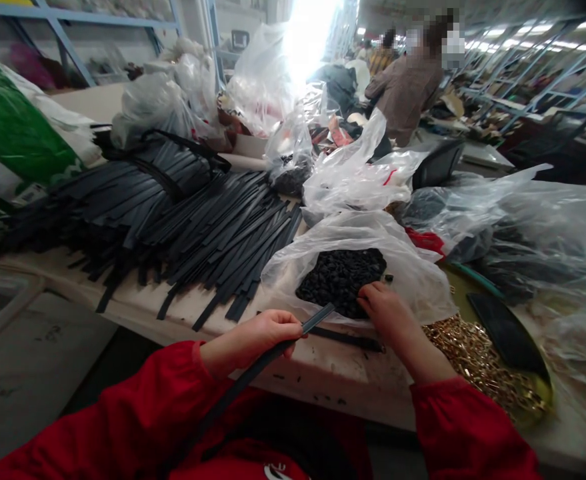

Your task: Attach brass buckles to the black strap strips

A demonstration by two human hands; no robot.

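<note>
Pinching a black strap (273,357) between closed fingers, the left hand (263,333) holds it at the near table edge (137,313), its tip pointing right. Just right of it, the right hand (385,310) dips into a clear bag (413,273) of small black pieces (340,277), fingers curled on them; whether they grip any I cannot tell. Far left lies a pile of black straps (197,227).

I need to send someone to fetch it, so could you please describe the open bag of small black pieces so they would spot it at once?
Start at the big pile of black strips on the table, then look just right of it. The clear plastic bag lies open at the table's near edge, the right hand reaching into it. Unlike neighbouring bags, its mouth shows a heap of small black pieces.
</note>
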